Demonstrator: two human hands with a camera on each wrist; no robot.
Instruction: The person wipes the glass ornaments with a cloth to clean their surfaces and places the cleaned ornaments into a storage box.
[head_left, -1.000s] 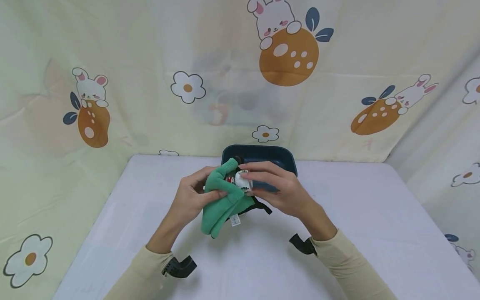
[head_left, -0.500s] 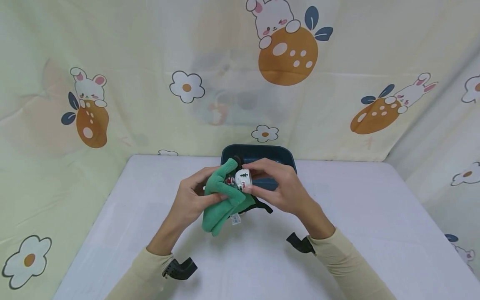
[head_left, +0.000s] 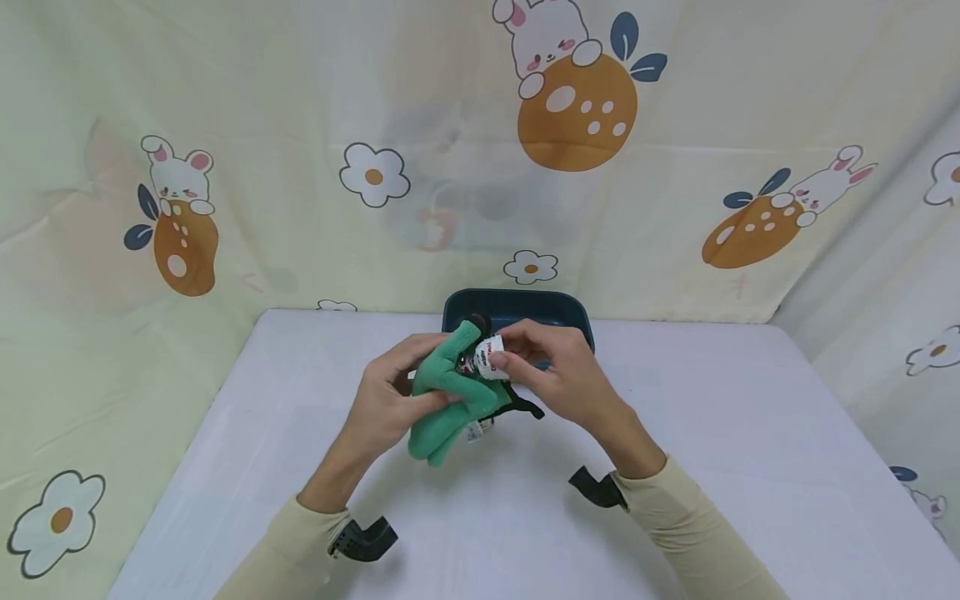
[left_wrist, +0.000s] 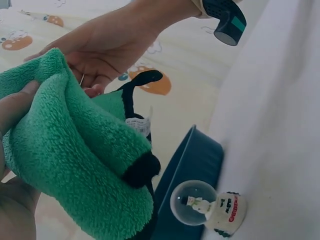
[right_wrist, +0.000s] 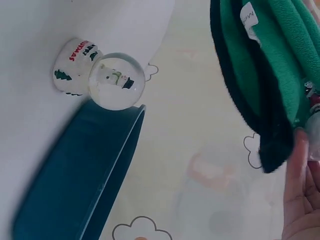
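My left hand (head_left: 386,408) holds a folded green towel (head_left: 442,417) with dark trim and a white label. The towel is wrapped around one side of a snow globe (head_left: 491,358), whose white printed base sticks out to the right. My right hand (head_left: 570,375) pinches that base between thumb and fingers. The globe's glass is mostly hidden in the towel in the head view; part of it shows at the edge of the right wrist view (right_wrist: 314,135). Both hands are raised above the table.
A dark blue bin (head_left: 517,304) stands at the table's back edge, behind the hands. Next to it, a second snow globe (right_wrist: 117,80) with a snowman inside stands upright on the white table (head_left: 675,400). A patterned curtain (head_left: 420,233) hangs behind.
My right hand's fingers have shifted from outstretched to pinching the base. The snow globe's base has turned and tilted, and the towel has moved slightly up and right.
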